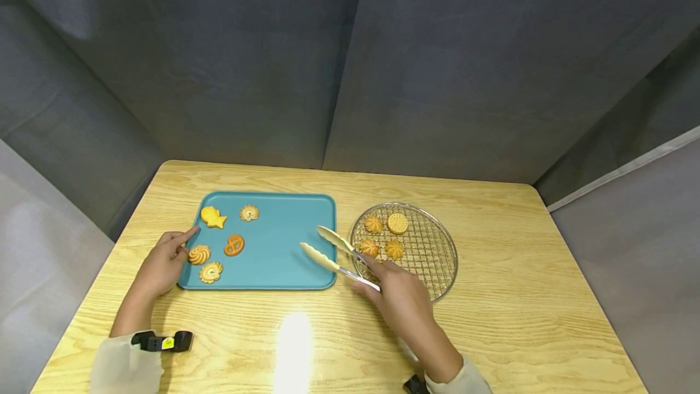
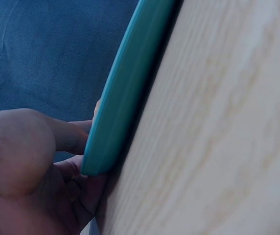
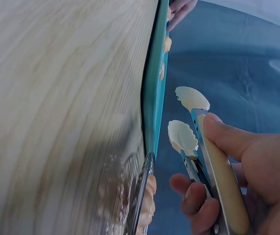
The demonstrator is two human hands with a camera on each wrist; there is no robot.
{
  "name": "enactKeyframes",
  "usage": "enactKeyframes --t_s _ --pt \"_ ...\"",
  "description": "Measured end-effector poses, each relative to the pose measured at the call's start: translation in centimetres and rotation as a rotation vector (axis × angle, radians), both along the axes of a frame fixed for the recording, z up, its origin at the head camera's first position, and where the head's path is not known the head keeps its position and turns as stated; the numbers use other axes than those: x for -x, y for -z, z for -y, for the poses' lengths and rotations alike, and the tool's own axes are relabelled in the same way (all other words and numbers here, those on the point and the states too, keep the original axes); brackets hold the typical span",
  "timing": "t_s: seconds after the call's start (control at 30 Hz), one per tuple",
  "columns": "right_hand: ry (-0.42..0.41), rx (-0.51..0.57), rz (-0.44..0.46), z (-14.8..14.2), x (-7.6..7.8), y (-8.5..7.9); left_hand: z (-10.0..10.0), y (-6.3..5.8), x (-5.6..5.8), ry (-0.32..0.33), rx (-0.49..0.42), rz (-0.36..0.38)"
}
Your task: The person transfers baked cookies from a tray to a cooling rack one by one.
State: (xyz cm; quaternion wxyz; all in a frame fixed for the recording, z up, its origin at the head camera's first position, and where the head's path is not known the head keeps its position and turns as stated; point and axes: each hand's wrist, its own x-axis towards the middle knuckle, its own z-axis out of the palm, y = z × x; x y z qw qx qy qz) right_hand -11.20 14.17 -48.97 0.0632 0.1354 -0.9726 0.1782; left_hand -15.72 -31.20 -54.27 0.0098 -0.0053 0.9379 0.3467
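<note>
The left hand (image 1: 164,262) pinches the left rim of a teal rectangular tray (image 1: 290,217), its thumb and fingers on the edge. The right hand (image 1: 403,297) grips silver metal tongs with cream scalloped tips (image 1: 328,262), fingers curled round the handles; the two tips stand apart above the tray's right end, holding nothing.

On the tray's left half lie a yellow fish-shaped biscuit (image 1: 212,217), a pale flower-edged biscuit (image 1: 249,213), a brown pretzel-shaped biscuit (image 1: 234,245), a golden swirled biscuit (image 1: 199,254) and a golden scalloped biscuit (image 1: 211,272). Just right of the tray, a round metal wire rack (image 1: 432,251) bears four golden biscuits (image 1: 397,224). Tray and rack rest on a pale wood-grain bench (image 1: 519,297).
</note>
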Motion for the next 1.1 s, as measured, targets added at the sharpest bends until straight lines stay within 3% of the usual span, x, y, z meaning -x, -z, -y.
enactKeyframes --t_s 0.73,1.1 --pt "-0.107 -0.022 0.068 4.7 1.1 0.7 0.0 -0.1 0.0 -0.001 0.007 0.002" --pt "-0.176 -0.063 0.030 7.0 1.5 1.2 -0.1 -0.2 -0.1 -0.002 0.008 -0.009"
